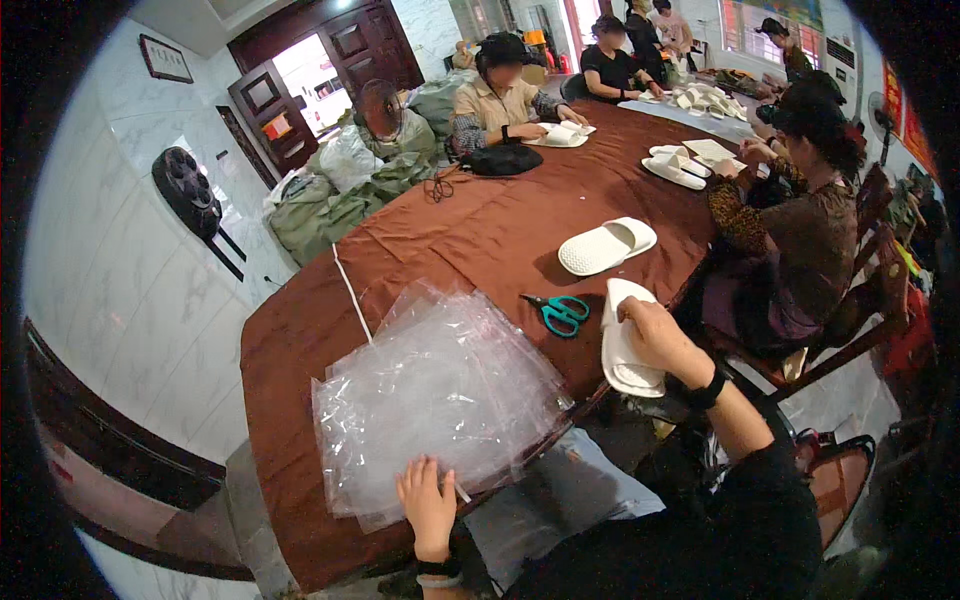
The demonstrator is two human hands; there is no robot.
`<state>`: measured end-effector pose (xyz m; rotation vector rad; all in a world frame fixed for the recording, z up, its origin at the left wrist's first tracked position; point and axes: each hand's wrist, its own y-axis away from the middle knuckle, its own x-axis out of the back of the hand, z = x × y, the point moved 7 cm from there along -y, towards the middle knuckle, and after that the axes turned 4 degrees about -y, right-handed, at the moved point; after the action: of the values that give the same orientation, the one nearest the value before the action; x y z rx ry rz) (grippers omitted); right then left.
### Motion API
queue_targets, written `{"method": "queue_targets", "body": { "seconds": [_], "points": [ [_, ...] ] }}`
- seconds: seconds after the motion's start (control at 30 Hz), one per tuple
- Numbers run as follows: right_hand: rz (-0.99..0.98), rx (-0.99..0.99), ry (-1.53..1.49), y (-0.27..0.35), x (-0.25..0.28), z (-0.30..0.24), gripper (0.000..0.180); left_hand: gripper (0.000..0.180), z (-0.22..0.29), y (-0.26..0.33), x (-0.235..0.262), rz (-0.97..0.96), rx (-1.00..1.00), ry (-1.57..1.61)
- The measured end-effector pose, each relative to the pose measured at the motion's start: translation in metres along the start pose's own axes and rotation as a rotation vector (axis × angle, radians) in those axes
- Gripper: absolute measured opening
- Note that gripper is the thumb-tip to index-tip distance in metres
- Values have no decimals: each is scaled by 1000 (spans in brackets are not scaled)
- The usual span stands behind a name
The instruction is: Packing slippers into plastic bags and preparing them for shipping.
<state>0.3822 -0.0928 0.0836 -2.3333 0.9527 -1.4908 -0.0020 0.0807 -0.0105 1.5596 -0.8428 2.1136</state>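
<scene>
Brown cloth covers the long table (480,225), and everything here sits in relation to it. At its near end lies a loose stack of clear plastic bags (440,395), spread flat and overhanging the near edge. The left hand (428,503) rests palm down, fingers spread, on the front edge of that stack, pressing rather than gripping. The right hand (660,340) is closed around a pair of white slippers (625,345), held on edge just at the table's right side, beside the stack. Green-handled scissors (558,312) lie on the cloth between the bags and the held slippers. Farther up the table another pair of white slippers (606,245) lies soles up. A person in a patterned brown top (800,240) sits at the right side, close to the right hand, and others work at the far end.
</scene>
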Motion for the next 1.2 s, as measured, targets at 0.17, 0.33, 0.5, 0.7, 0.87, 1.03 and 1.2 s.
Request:
{"method": "queue_targets", "body": {
  "seconds": [0.17, 0.33, 0.5, 0.7, 0.87, 1.03, 1.2],
  "points": [
    [-159, 13, 233, -12, -32, 87, 16, 53, 14, 1, -21, 38, -50, -52],
    [-43, 156, 314, -99, -42, 140, 15, 56, 22, -4, -24, 100, -84, -167],
    [109, -58, 544, -179, -39, 192, 19, 56, 23, 2, -23, 169, -82, -238],
    [331, -37, 270, -183, -80, 181, 53, 57, 19, 6, -26, 160, -57, -248],
    [94, 241, -84, -123, -118, 23, 54, 57, 19, 4, -17, 88, -17, -178],
    [-420, 258, -254, -48, -150, -74, 54, 58, 20, -6, -21, 55, -37, -121],
    [-404, 35, -442, -41, -193, -48, 61, 63, 41, -20, -18, -19, -26, 31]
  ]
}}
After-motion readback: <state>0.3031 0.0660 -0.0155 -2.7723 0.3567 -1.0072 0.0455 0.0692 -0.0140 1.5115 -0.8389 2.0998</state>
